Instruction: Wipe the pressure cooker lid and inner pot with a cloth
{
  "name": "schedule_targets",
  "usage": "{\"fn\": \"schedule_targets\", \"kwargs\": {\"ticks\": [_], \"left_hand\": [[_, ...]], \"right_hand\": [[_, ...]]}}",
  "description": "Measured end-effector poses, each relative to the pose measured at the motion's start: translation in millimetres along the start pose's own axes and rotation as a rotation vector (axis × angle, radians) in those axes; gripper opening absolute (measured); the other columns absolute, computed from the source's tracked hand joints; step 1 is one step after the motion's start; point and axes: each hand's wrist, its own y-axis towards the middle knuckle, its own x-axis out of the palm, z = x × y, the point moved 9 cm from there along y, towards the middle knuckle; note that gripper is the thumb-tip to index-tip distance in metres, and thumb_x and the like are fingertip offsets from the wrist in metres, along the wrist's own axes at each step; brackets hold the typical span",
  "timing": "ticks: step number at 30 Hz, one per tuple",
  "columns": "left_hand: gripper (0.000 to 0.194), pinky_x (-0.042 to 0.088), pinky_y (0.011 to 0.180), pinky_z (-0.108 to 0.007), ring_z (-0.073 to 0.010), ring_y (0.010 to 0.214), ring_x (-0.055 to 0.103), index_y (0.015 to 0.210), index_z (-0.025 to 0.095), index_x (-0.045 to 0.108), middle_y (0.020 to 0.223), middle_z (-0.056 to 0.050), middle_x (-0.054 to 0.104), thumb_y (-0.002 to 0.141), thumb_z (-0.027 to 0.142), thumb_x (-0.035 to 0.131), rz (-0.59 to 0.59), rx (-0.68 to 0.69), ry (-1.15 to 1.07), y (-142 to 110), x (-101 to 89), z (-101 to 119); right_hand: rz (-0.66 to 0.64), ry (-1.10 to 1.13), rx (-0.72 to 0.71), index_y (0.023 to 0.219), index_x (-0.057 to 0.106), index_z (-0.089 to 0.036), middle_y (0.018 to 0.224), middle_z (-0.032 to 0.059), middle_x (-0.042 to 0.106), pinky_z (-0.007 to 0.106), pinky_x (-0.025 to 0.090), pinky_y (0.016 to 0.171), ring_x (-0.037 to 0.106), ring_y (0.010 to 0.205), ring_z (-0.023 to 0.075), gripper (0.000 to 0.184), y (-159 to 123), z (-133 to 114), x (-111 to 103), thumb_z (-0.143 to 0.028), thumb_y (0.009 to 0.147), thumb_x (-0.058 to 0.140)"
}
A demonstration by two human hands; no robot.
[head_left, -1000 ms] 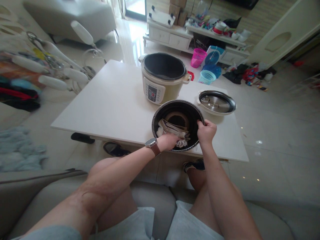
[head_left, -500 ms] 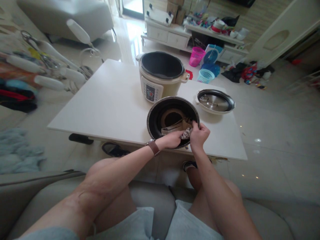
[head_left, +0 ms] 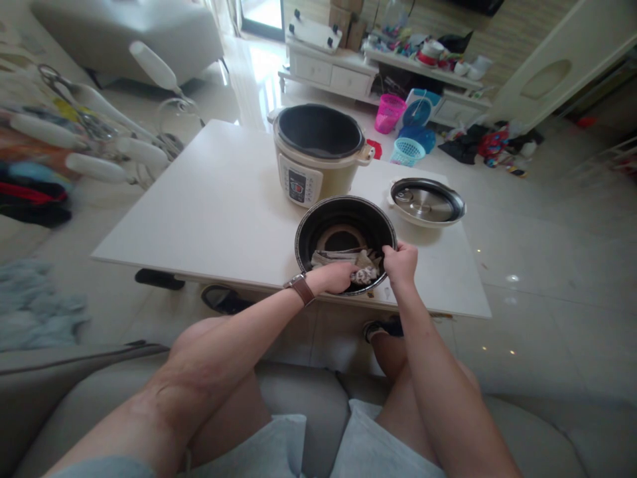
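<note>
A dark inner pot [head_left: 343,219] is tilted toward me at the table's near edge. My right hand [head_left: 401,263] pinches its right rim, fingers closed over the edge. Inside the pot, my left hand [head_left: 338,277], with a brown-strapped watch on the wrist, is closed on a crumpled patterned cloth [head_left: 365,273]. The cloth lies along the pot's lower inner wall, and some of the left fingers are hidden by it. Just behind the pot stands a beige electric pressure cooker [head_left: 318,159] without its lid.
The cooker's lid [head_left: 428,201] rests upside down on the right of the white table [head_left: 199,199]. On the floor beyond are a pink basket [head_left: 389,113] and a light blue basket [head_left: 408,151]. A grey sofa [head_left: 308,398] is under me.
My left hand and the cloth have shifted slightly left and down inside the pot, away from the right rim. My right hand still holds the rim.
</note>
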Motion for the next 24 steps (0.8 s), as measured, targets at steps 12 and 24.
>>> {"fn": "schedule_targets", "kwargs": {"ticks": [12,24], "left_hand": [[0.069,0.045,0.12,-0.041,-0.0282,0.141,0.058,0.155,0.022,0.055,0.154,-0.011,0.061,0.091,0.001,0.039,0.632,-0.077,-0.025,-31.9,-92.9,-28.9],[0.069,0.044,0.118,-0.043,-0.0326,0.144,0.057,0.156,0.028,0.055,0.162,-0.016,0.052,0.094,0.004,0.041,0.034,-0.035,0.247,2.9,-0.1,-6.4]], "right_hand": [[-0.013,0.042,0.001,0.055,0.05,-0.021,0.053,-0.0072,0.028,0.028,0.024,0.054,0.03,0.055,0.0103,0.017,-6.5,-3.9,6.5,-0.029,0.07,0.054],[0.007,0.094,0.02,0.051,0.04,-0.024,0.051,-0.0067,0.032,0.028,0.022,0.052,0.028,0.054,0.0099,0.021,-8.6,-0.8,5.3,-0.028,0.066,0.054]]}}
